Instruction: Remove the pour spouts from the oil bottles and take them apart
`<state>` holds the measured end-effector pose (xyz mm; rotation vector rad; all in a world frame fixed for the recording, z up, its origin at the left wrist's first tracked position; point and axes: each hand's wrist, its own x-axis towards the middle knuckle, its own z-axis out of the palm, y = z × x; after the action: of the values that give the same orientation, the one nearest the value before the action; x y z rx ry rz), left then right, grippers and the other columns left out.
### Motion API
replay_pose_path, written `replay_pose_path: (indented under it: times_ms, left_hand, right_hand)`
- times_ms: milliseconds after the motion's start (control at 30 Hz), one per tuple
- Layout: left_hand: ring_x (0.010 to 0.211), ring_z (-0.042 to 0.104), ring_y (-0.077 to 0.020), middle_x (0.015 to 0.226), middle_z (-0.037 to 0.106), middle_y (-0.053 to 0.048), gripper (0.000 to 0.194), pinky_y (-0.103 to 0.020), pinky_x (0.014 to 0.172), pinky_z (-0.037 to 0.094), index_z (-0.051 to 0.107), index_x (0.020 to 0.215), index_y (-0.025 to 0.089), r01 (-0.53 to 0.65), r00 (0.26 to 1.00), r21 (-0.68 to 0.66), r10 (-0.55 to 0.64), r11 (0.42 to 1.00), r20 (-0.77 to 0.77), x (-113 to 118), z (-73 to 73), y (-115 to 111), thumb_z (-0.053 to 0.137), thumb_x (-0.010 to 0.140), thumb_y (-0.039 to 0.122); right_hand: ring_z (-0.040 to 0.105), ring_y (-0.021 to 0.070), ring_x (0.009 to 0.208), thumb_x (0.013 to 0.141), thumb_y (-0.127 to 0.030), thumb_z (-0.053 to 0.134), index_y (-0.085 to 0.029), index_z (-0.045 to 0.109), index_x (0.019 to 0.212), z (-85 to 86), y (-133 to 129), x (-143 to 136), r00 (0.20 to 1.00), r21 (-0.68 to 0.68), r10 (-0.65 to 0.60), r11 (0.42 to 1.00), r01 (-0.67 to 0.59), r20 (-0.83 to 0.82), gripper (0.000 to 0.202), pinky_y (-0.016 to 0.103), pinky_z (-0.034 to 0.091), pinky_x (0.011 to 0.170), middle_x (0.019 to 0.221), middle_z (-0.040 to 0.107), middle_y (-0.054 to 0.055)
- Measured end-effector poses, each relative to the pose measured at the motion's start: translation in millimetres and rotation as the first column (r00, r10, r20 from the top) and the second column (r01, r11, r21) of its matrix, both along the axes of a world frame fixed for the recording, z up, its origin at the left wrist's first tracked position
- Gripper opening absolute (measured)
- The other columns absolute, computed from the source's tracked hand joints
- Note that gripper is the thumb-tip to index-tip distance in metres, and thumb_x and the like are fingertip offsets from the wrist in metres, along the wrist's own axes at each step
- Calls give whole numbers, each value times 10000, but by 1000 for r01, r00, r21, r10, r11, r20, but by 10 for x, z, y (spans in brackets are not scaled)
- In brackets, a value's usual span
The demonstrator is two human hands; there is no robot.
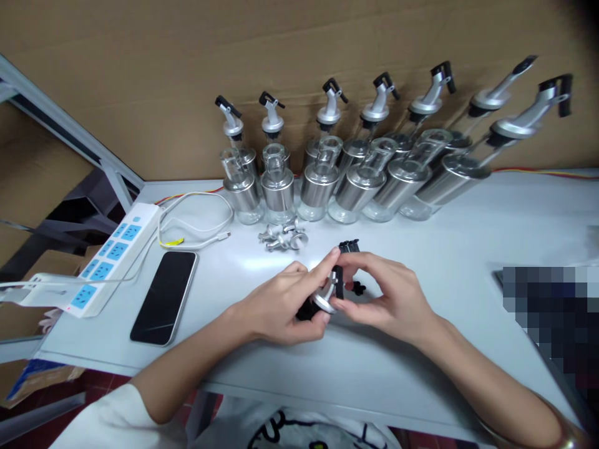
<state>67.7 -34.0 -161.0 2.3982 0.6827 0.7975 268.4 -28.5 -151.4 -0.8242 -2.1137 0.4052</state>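
Near the table's front middle, my left hand [285, 302] is closed around a silver pourer spout [324, 300] with a dark base. My right hand [390, 296] pinches the black lever cap [339, 282] at the top of that spout. Just behind my fingers lie several black caps [349, 246], and a small black piece [359, 288] is beside my right fingers. Loose silver spouts [284, 237] lie in a pile behind my left hand. Open glass bottles with steel sleeves [320, 184] form a front row; behind them, bottles carry silver spouts, most with black levers [329, 112].
A black phone [165, 298] lies at the left, beside a white power strip [116, 255] and a looped white cable [196, 240]. A cardboard wall [163, 93] stands behind the bottles. A dark, pixelated object [552, 330] is at the right edge.
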Motion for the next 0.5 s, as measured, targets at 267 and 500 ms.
replay_pose_path:
  times_ms: [267,500]
  left_hand:
    - [718,602,-120,1032,664,-47,357,-286,777,444,400,1275,203,-129,983,50,121,990,136,6,29,31,462,972,382]
    - [694,610,-109,980,683,-42,362,-274,746,442,444,1190,173,-136,981,70,125,988,145,19,50,36,453,967,457]
  right_hand:
    - [627,145,579,850,-273,613,-230,498,1030,-10,-3,27,989,-36,-127,992,124,-77,218,258,527,565,674,594,-31]
    - [605,147,571,860,-313,618,-225,516,931,-1,0,24,983,-35,-172,985,171,-60,152,266,499,559,653,600,-21]
